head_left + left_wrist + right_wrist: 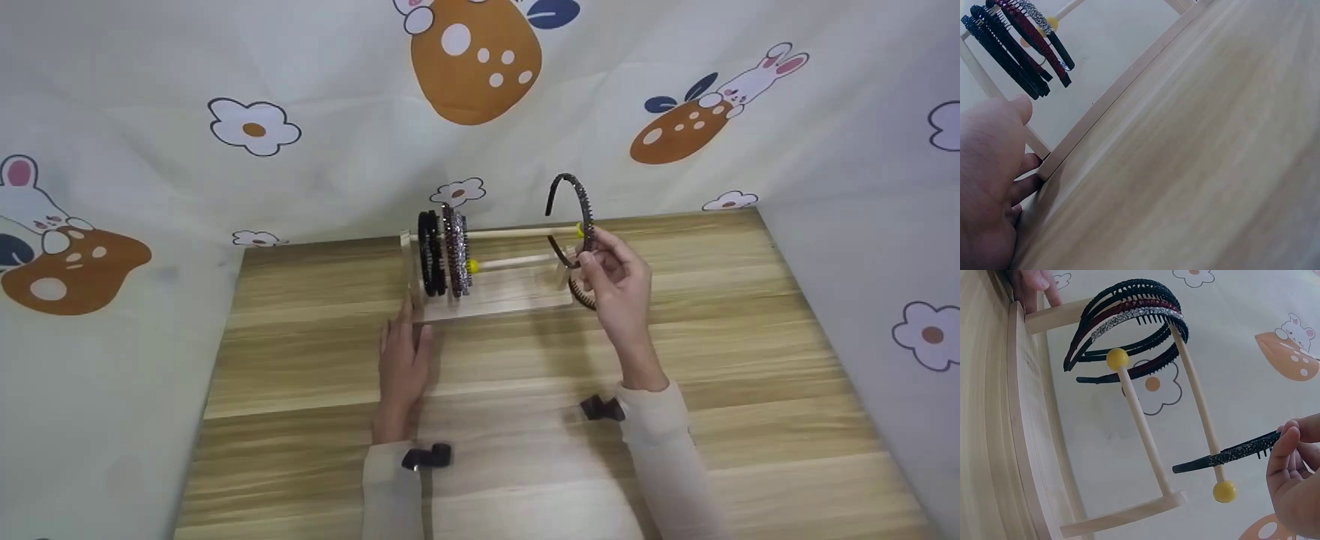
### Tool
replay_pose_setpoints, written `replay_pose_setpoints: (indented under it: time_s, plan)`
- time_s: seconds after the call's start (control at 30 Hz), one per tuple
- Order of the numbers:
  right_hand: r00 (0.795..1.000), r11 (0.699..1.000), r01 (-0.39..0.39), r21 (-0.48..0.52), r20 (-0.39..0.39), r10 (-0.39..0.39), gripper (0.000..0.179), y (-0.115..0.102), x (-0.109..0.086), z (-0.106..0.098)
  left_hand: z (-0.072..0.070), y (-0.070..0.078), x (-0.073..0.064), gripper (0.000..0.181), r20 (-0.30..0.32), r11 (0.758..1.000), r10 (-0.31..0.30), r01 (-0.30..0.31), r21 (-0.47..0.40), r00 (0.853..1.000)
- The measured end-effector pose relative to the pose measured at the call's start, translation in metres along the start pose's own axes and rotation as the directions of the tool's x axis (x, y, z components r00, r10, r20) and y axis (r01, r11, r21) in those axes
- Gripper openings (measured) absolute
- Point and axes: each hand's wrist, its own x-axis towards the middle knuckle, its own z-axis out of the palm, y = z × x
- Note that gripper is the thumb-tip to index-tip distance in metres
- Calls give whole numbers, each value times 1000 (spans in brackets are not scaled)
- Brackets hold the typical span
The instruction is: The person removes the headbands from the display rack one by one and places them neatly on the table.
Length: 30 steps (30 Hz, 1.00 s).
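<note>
My right hand (624, 292) pinches a dark glittery headband (586, 202) with teeth along its inner side, between thumb and fingers. That headband hangs at the free end of the upper wooden rod (1199, 399), crossing it just before the yellow ball (1224, 491). Several headbands (431, 255), black, dark red and silver, are gathered at the rod's left part. The rod belongs to a pale wooden display stand (502, 296). My left hand (403, 371) rests at the stand's left end, its fingers extended and touching the base corner in the left wrist view.
A second, lower rod (1144, 430) carries a yellow ball (1117, 359) at its left end. Part of another toothed band (580, 295) shows below my right hand. The wood-grain table (495, 420) meets a patterned cloth backdrop (337, 187) close behind the stand.
</note>
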Motion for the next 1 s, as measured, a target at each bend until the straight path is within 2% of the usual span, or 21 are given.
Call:
replay_pose_setpoints:
  time_s: [0.37,0.73,1.0]
  plan:
    - [1000,1000,9,-5,-4,-9,31,0,2,-8,1,-1,0,67,-11,1000,11,-11,1,1000]
    - [1000,1000,19,-17,-14,-19,29,4,3,-18,-1,2,0,67,9,1000,-23,24,-7,1000]
    - [999,998,-22,-62,-48,19,26,7,4,-27,-1,2,-1,67,12,999,-37,37,2,999]
